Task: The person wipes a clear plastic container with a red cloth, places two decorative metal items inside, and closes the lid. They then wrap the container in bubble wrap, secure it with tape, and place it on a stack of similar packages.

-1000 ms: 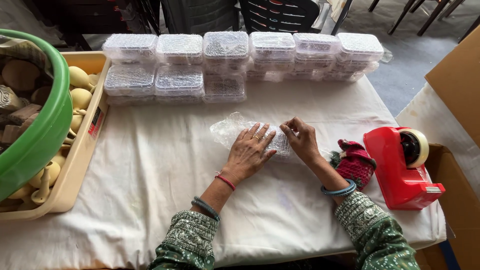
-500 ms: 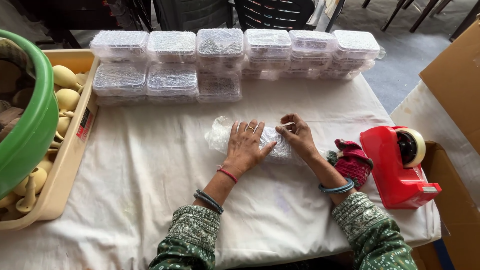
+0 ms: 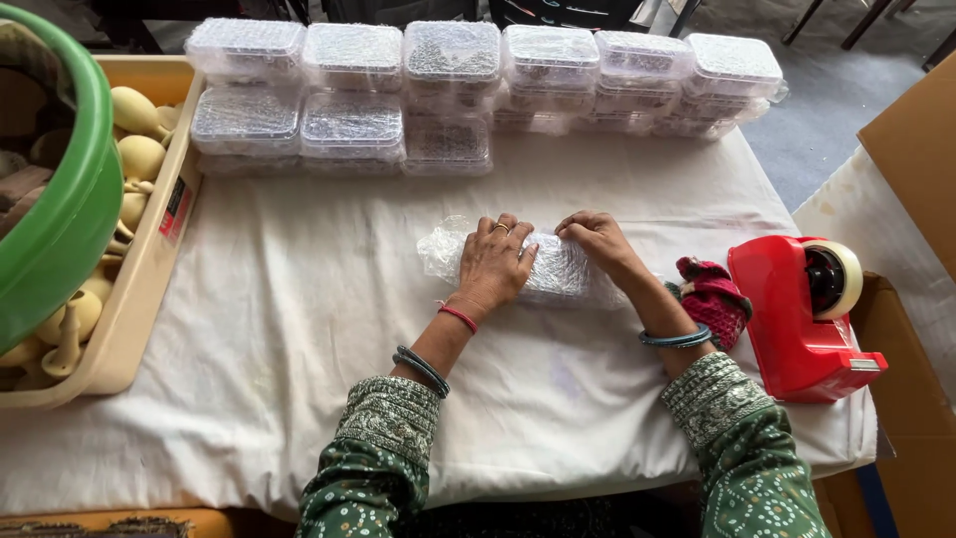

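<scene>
A small bundle wrapped in clear bubble wrap (image 3: 558, 267) lies on the white cloth near the table's middle. My left hand (image 3: 495, 261) lies flat on top of its left part, fingers spread over the wrap. At the bundle's upper right edge, the fingertips of my right hand (image 3: 597, 242) pinch the wrap. What is inside the wrap is hidden.
A red tape dispenser (image 3: 809, 319) stands at the right, a red knitted item (image 3: 713, 298) beside it. Clear lidded boxes (image 3: 448, 85) are stacked along the far edge. A beige tray (image 3: 139, 299) of pale gourd-like pieces and a green tub (image 3: 60, 219) sit left. Cardboard (image 3: 911, 159) stands right.
Both hands have stayed on the bubble-wrapped bundle, shifting slightly over it. The view has tilted a little, with the bundle lying more compact under the left hand.
</scene>
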